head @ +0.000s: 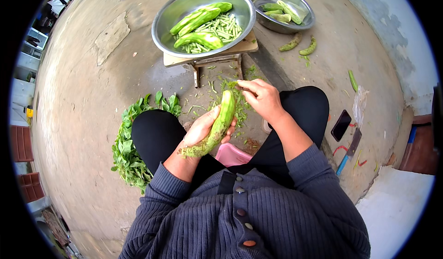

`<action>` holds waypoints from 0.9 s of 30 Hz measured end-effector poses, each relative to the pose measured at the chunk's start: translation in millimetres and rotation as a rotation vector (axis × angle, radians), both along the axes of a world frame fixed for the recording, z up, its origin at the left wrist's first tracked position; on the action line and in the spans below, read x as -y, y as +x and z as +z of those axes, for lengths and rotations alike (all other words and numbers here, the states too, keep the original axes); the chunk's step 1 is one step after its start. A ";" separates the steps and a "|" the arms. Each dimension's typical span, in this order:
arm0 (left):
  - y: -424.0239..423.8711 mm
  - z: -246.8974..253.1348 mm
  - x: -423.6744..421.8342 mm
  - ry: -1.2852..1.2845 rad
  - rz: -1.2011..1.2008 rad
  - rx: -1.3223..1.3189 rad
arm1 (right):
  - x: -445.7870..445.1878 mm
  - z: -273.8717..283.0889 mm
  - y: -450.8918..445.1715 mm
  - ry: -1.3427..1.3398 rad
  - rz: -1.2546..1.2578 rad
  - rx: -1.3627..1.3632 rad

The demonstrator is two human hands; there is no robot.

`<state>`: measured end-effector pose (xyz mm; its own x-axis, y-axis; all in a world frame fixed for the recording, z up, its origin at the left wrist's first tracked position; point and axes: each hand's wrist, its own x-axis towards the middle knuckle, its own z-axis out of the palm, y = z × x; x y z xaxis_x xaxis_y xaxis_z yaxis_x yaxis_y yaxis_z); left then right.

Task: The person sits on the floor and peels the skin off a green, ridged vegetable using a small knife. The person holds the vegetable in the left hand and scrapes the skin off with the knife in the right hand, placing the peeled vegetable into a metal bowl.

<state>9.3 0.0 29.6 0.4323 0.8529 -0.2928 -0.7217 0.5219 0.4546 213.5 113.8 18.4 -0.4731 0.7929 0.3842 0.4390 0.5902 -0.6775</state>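
My left hand (204,125) is closed around a long green cucumber-like gourd (220,122), tilted over my lap. Its upper part looks peeled and pale green; rough mottled skin covers the lower end. Just beyond its top, my right hand (259,94) has its thumb and fingers bent together, with green peel at the fingertips; whether a small tool is among them I cannot tell. Green peelings (240,112) lie on the ground below. Ahead, a large steel bowl (161,39) holds peeled gourds (200,39) and cut green bean pieces (221,28).
The bowl rests on a low wooden stool (249,44). A second steel bowl (268,25) holds more gourds, with unpeeled ones (308,46) beside it. Leafy greens (126,151) lie left of my knee. At right are a phone (341,125), a blue-handled knife (353,142) and a plastic bag (360,105).
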 end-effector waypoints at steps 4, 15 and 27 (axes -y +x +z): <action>2.4 3.0 1.3 0.019 0.004 -0.038 | -1.0 3.3 0.9 -0.168 -0.008 -0.140; -5.0 9.5 -1.8 0.137 0.000 -0.121 | -4.5 -0.7 2.6 -0.208 -0.120 0.175; -8.3 -27.0 -9.1 -0.066 0.253 -0.177 | 24.6 10.6 -9.3 0.083 0.202 -0.166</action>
